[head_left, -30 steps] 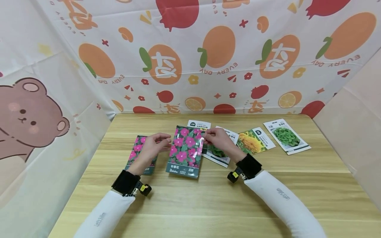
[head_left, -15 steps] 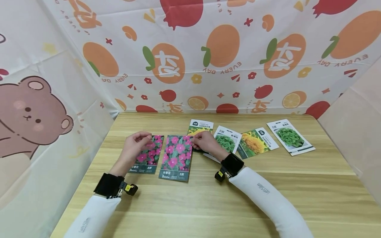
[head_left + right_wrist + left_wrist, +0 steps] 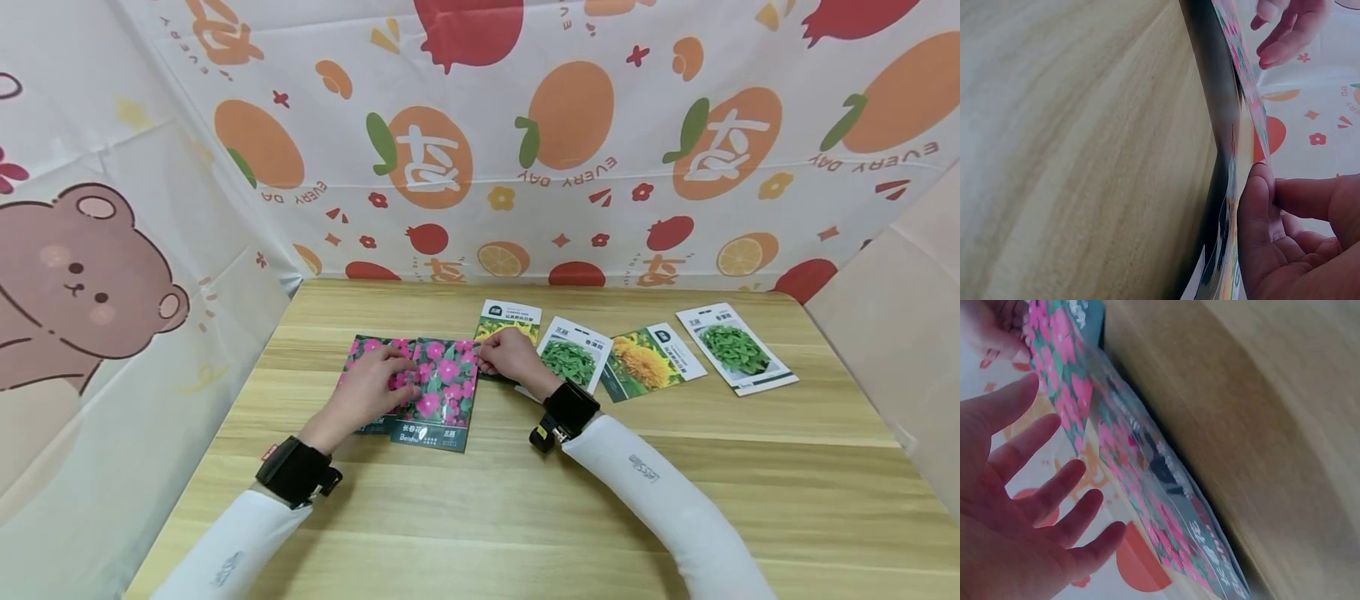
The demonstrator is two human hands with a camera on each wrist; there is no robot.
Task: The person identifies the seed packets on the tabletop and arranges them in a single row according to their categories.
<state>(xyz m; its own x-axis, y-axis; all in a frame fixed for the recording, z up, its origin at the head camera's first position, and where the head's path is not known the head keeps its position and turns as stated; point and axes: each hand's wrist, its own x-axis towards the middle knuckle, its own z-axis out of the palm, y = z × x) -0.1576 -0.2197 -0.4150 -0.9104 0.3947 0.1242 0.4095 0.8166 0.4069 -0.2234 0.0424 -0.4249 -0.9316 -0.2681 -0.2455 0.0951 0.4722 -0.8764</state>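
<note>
Two pink-flower seed packets lie on the wooden table [image 3: 525,500]. The right-hand packet [image 3: 442,396] overlaps the edge of the left-hand one [image 3: 358,354]. My right hand [image 3: 486,360] pinches the upper right corner of the overlapping packet [image 3: 1244,94] between thumb [image 3: 1254,212] and fingers. My left hand [image 3: 390,371] is spread with straight fingers [image 3: 1054,481] over both packets [image 3: 1147,481] and holds nothing. Whether it touches them I cannot tell.
To the right lies a row of other seed packets: a yellow-flower one [image 3: 512,315] partly behind my right hand, a green-leaf one [image 3: 576,360], an orange-marigold one [image 3: 651,360] and another green one [image 3: 737,348]. Printed fruit cloth walls stand close around the table.
My right hand has drawn the pink packet leftwards until it overlaps the other pink packet. My left hand let go of that other packet's top and now spreads over both.
</note>
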